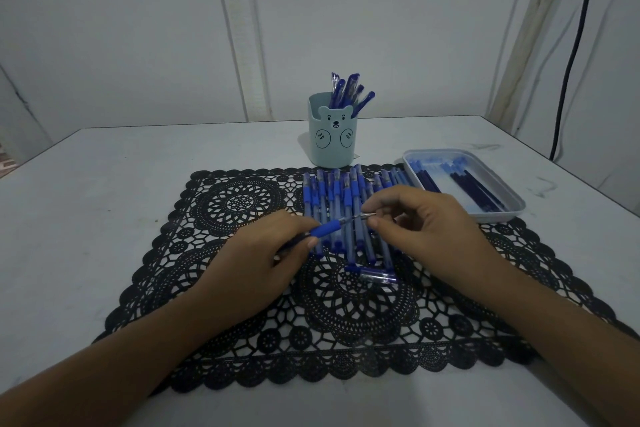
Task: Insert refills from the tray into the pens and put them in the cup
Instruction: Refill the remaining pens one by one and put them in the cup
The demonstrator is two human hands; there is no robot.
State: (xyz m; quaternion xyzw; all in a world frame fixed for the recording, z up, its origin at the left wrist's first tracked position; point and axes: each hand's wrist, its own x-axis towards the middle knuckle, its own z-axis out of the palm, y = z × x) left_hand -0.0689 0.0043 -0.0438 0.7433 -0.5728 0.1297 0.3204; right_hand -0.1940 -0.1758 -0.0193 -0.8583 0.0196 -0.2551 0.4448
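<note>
Holding one pen above the black lace mat, we have our left hand curled round its barrel just behind the blue grip. The fingers of our right hand pinch narrowly on the thin metal end. Whether that is the refill's point or a screw-on nose piece we cannot tell; it is too small. A loose cap lies on the mat just below the hands, and the row of unfilled pens lies right beneath them. The refills wait in the tray to the right. The cup stands behind the row with several finished pens in it.

The risks, as we judge them: the pinch on so slim a part is slight, so it could slip and drop among the row, where it would be hard to find. Pushing off-axis could bend the refill or jam it in the barrel. A lowered wrist could scatter the row, and the cap could roll unnoticed off the mat onto the table.
</note>
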